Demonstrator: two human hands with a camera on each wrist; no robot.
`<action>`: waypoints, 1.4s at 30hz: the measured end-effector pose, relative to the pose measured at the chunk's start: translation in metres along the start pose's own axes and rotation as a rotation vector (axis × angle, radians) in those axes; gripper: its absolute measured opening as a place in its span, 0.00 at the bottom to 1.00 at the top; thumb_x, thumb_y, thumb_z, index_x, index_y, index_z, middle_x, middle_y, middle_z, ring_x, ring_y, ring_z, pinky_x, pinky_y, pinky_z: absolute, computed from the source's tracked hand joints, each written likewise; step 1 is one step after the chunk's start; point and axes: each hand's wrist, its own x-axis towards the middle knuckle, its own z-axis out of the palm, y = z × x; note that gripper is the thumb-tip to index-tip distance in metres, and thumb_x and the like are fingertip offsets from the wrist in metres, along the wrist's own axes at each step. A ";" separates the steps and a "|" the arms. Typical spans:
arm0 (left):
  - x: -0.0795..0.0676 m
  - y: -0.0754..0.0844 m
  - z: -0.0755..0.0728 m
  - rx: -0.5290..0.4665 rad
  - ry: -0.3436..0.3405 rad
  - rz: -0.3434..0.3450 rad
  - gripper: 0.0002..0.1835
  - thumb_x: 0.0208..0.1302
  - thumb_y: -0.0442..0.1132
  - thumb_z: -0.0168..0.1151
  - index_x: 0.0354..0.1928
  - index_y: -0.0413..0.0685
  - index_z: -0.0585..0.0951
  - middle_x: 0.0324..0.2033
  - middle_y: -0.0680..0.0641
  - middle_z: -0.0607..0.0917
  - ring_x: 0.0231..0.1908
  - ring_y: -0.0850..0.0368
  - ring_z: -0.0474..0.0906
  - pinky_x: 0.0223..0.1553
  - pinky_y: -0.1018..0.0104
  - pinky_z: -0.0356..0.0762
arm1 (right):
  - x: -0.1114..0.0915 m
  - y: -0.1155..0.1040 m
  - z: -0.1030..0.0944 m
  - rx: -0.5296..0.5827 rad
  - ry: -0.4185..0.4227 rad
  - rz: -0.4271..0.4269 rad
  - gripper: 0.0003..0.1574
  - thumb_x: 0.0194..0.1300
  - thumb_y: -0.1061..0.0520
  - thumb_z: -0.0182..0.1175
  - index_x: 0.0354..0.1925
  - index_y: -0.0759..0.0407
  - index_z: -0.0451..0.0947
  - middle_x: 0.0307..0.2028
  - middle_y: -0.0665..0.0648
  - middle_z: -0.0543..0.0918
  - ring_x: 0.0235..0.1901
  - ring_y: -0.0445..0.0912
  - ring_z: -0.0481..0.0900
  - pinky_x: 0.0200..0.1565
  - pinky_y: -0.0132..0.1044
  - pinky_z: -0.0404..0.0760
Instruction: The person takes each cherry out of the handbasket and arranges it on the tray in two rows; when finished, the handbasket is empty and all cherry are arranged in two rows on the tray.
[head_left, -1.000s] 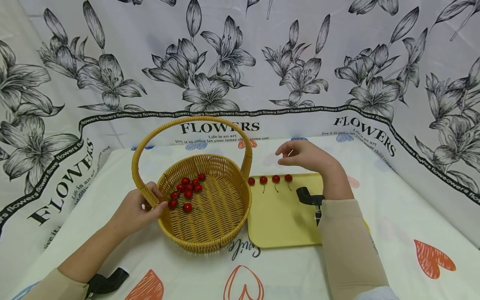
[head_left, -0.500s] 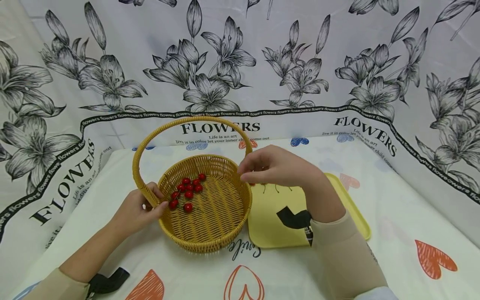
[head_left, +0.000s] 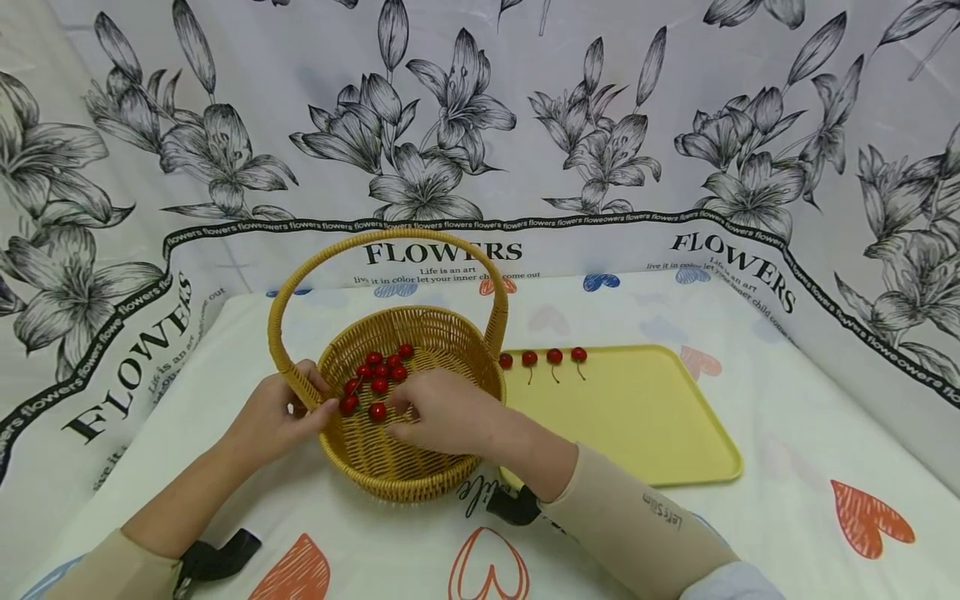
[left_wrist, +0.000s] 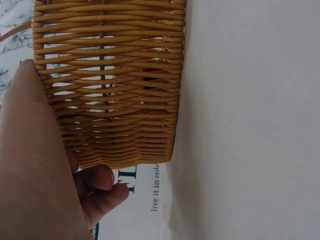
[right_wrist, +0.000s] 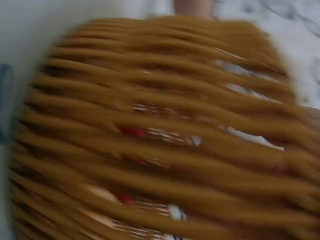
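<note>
My left hand grips the wicker basket at its left rim, by the foot of the tall handle. In the left wrist view, the thumb lies along the rim of the basket and curled fingers show at its side. Inside the basket, several red cherries lie towards the left. My right hand is lowered into the basket, its bent fingers and thumb apart beside the nearest cherry. The right wrist view is blurred; the basket wall hides the right fingers there.
A yellow tray lies right of the basket, with several cherries in a row along its far edge, stems towards me. The basket's handle arches high over it. A flower-printed cloth hangs behind the table.
My right hand has moved left and down from above the tray, past the handle, into the basket. My left hand stays on the rim, and the cherries lie as before.
</note>
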 end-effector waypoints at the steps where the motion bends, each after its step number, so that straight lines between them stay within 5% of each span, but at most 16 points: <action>1: 0.000 0.000 0.000 0.005 0.000 0.000 0.13 0.56 0.28 0.70 0.35 0.53 0.77 0.25 0.60 0.79 0.22 0.64 0.70 0.20 0.71 0.71 | 0.005 -0.001 0.008 -0.078 -0.006 -0.004 0.25 0.72 0.49 0.63 0.62 0.60 0.81 0.53 0.50 0.85 0.51 0.40 0.80 0.53 0.30 0.77; 5: 0.002 0.001 0.000 0.005 -0.006 -0.004 0.13 0.56 0.29 0.70 0.35 0.53 0.77 0.25 0.60 0.79 0.21 0.64 0.71 0.20 0.70 0.71 | 0.018 -0.002 0.028 -0.328 -0.062 -0.020 0.33 0.74 0.51 0.61 0.73 0.58 0.69 0.71 0.54 0.71 0.70 0.44 0.69 0.67 0.34 0.67; 9: 0.003 0.000 0.001 0.008 -0.008 -0.011 0.13 0.56 0.29 0.70 0.34 0.54 0.77 0.24 0.60 0.79 0.20 0.65 0.71 0.19 0.69 0.71 | 0.024 -0.004 0.035 -0.359 -0.175 -0.035 0.36 0.74 0.57 0.59 0.76 0.53 0.64 0.78 0.51 0.60 0.73 0.42 0.62 0.69 0.33 0.61; 12: 0.000 -0.001 0.000 0.007 -0.004 -0.019 0.13 0.55 0.28 0.69 0.34 0.55 0.77 0.23 0.60 0.78 0.19 0.65 0.71 0.19 0.70 0.70 | 0.026 -0.005 0.037 -0.376 -0.198 -0.032 0.31 0.74 0.61 0.59 0.72 0.51 0.71 0.76 0.49 0.64 0.70 0.42 0.67 0.67 0.32 0.66; 16: -0.001 0.001 0.000 -0.004 -0.002 -0.011 0.13 0.55 0.28 0.69 0.35 0.53 0.77 0.24 0.60 0.78 0.20 0.66 0.71 0.19 0.70 0.70 | 0.024 -0.005 0.036 -0.378 -0.145 -0.002 0.21 0.71 0.64 0.62 0.58 0.48 0.86 0.60 0.46 0.81 0.57 0.40 0.79 0.57 0.29 0.75; 19: -0.002 0.003 0.000 -0.013 -0.002 -0.008 0.13 0.55 0.28 0.69 0.35 0.53 0.78 0.24 0.60 0.78 0.20 0.66 0.71 0.19 0.70 0.71 | 0.023 -0.003 0.035 -0.327 -0.114 0.012 0.18 0.69 0.67 0.63 0.48 0.48 0.90 0.46 0.44 0.86 0.47 0.38 0.82 0.49 0.28 0.78; 25: -0.001 0.003 0.001 -0.011 0.000 -0.027 0.14 0.55 0.29 0.69 0.35 0.54 0.77 0.24 0.60 0.78 0.21 0.65 0.71 0.20 0.69 0.71 | 0.020 0.004 0.027 -0.210 -0.063 -0.034 0.16 0.68 0.65 0.63 0.50 0.53 0.89 0.46 0.47 0.86 0.49 0.39 0.82 0.50 0.27 0.77; 32: 0.001 0.003 0.000 -0.005 0.008 0.015 0.14 0.53 0.28 0.70 0.36 0.54 0.78 0.25 0.60 0.78 0.21 0.66 0.70 0.20 0.70 0.70 | 0.000 0.005 -0.019 -0.055 0.019 -0.071 0.14 0.68 0.57 0.68 0.51 0.55 0.87 0.47 0.49 0.83 0.41 0.37 0.78 0.45 0.26 0.76; 42: 0.000 0.004 0.000 -0.009 0.002 0.008 0.13 0.55 0.29 0.69 0.36 0.53 0.77 0.24 0.60 0.78 0.20 0.67 0.70 0.19 0.70 0.70 | -0.038 0.033 -0.077 0.211 0.140 -0.056 0.15 0.69 0.61 0.66 0.52 0.53 0.87 0.45 0.47 0.85 0.38 0.38 0.82 0.41 0.33 0.82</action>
